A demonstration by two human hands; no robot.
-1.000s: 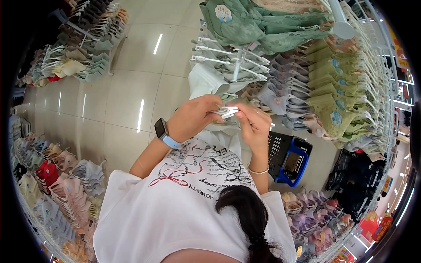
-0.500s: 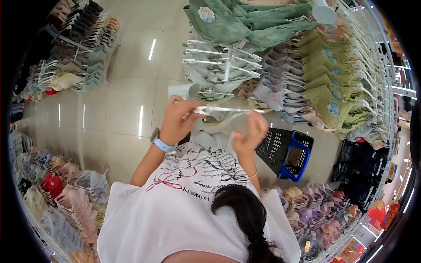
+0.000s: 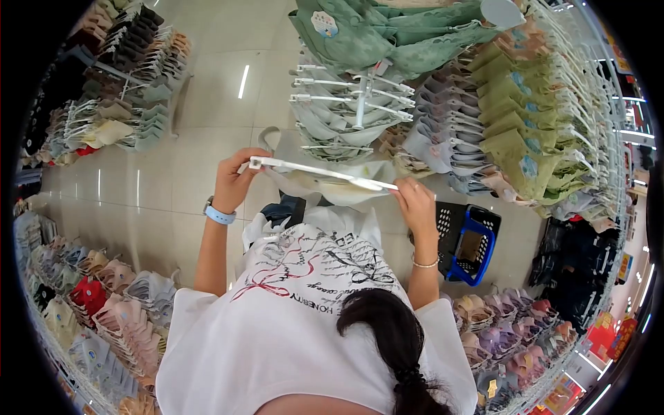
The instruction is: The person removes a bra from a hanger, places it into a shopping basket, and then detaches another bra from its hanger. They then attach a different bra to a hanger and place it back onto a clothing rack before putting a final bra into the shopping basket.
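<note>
A white plastic clip hanger [image 3: 315, 170] stretches across between my two hands, in front of my chest. From it hangs a pale cream-grey bra [image 3: 346, 194], its strap looping up near the left end. My left hand [image 3: 235, 181] pinches the hanger's left end. At the other end, the fingers of my right hand [image 3: 417, 206] are closed on the hanger's tip and the edge of the bra. Just beyond, a rack arm carries several pale bras [image 3: 332, 119] on similar white hangers.
Green bras [image 3: 387, 34] hang at the top, nearest the camera. To the right are lime-green bras [image 3: 515, 131] in a row. A black shopping basket [image 3: 453, 232] with a blue handle stands on the tiled floor [image 3: 197, 166]. More bra racks [image 3: 124, 311] line both sides.
My hands have moved apart, the left one outward to the left. My right hand, with fingers loosely raised before, now grips the hanger's right end. The bra hangs more spread out.
</note>
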